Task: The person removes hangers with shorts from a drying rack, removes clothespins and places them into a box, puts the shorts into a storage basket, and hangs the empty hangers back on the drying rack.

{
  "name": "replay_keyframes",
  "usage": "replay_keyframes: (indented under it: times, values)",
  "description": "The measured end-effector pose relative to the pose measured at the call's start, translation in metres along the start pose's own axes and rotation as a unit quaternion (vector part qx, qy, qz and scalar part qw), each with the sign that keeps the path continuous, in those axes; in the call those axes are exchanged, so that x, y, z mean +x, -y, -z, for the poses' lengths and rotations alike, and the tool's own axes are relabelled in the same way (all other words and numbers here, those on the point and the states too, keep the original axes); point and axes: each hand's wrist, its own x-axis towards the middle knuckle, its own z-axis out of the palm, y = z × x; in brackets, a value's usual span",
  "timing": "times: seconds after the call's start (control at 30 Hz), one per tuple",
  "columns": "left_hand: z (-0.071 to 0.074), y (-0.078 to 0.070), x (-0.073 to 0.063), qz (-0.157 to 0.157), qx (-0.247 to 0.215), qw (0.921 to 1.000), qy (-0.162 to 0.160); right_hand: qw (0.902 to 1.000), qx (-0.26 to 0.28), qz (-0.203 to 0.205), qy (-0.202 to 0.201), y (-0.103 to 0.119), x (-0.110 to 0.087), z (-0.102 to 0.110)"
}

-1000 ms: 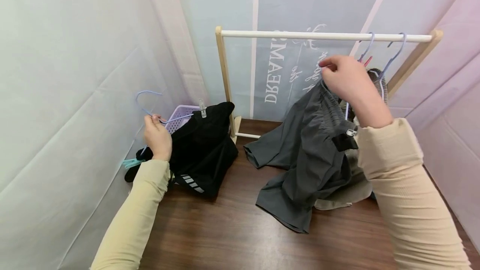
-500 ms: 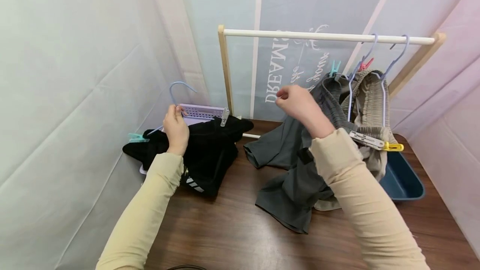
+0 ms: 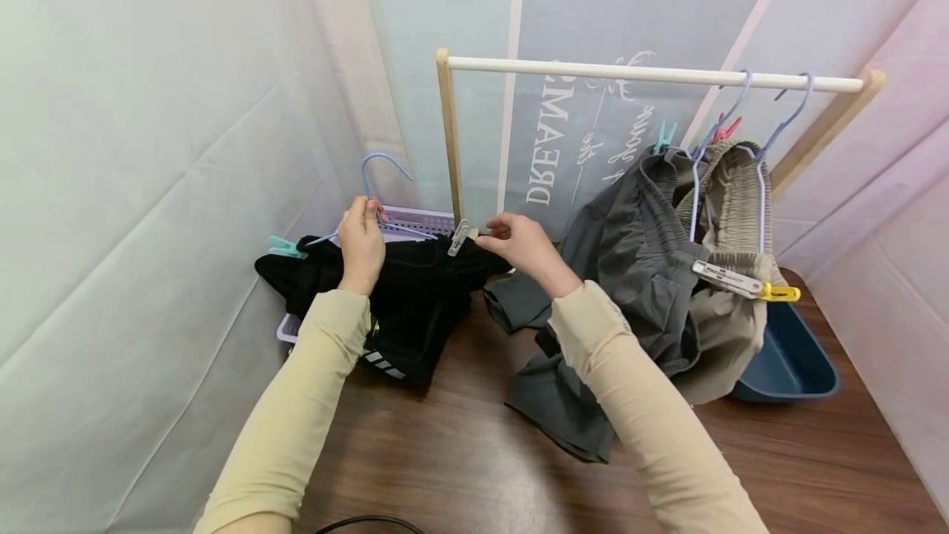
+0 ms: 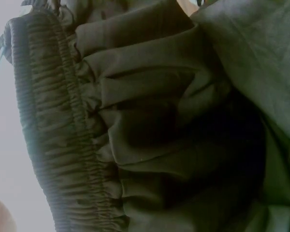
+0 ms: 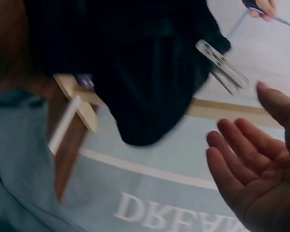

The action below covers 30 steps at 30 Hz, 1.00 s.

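Note:
My left hand (image 3: 362,247) grips a blue clothes hanger (image 3: 385,155) just below its hook. Black pants (image 3: 415,287) with white stripes hang from the hanger, pegged by a teal clothespin (image 3: 285,248) on the left and a clear clothespin (image 3: 458,238) on the right. Beside the clear one, my right hand (image 3: 525,245) holds nothing. In the right wrist view that hand (image 5: 261,169) has parted, slightly bent fingers, a small gap away from the clothespin (image 5: 221,64). A gathered dark waistband (image 4: 58,130) fills much of the left wrist view.
A rack with a white rail (image 3: 578,67) stands behind. Grey shorts (image 3: 645,254) and beige shorts (image 3: 730,336) hang at its right end, with a yellow clothespin (image 3: 780,293). Below sits a blue basin (image 3: 793,357). A purple basket (image 3: 423,217) lies behind the black pants.
My right hand has come left and down from the grey shorts to beside the clear clothespin. My left hand has shifted right and up, bringing the hanger and black pants along.

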Motion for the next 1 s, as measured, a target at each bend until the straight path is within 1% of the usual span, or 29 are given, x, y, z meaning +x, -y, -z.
replay_keyframes:
  times: [0.1,0.27,0.37,0.5,0.57,0.67,0.8,0.9,0.93,1.0]
  values:
    - [0.001,0.0,0.001,0.002,-0.005,1.0,0.006,0.9988,0.043,0.011,-0.02,-0.003,0.004,-0.013]
    - [-0.001,0.001,0.001,-0.021,-0.008,0.9997,0.008,0.9912,0.115,0.022,-0.062,-0.004,0.009,-0.029]
    - [-0.003,0.001,0.001,-0.034,-0.008,0.9993,0.011,0.9866,0.145,0.028,-0.068,-0.007,0.011,-0.035]
    - [-0.004,0.0,0.001,-0.043,-0.01,0.9989,0.015,0.989,0.138,0.033,-0.042,-0.013,0.015,-0.041]
    - [-0.005,-0.001,0.001,-0.045,-0.012,0.9987,0.02,0.9918,0.12,0.037,-0.024,-0.017,0.016,-0.044]
    - [-0.008,-0.001,0.0,-0.048,-0.012,0.9985,0.025,0.9946,0.093,0.046,-0.009,-0.021,0.017,-0.047]
    - [-0.011,-0.003,-0.001,-0.033,-0.007,0.9989,0.032,0.9958,0.065,0.063,-0.013,-0.026,0.019,-0.052]
    - [-0.012,-0.003,-0.001,-0.02,0.0,0.9991,0.037,0.9953,0.069,0.065,-0.02,-0.027,0.019,-0.055]
    - [-0.012,-0.002,0.0,-0.019,0.004,0.999,0.04,0.9953,0.072,0.062,-0.022,-0.027,0.019,-0.055]
    - [-0.011,0.0,0.002,-0.029,0.018,0.9986,0.04,0.9955,0.076,0.052,-0.024,-0.026,0.018,-0.056]
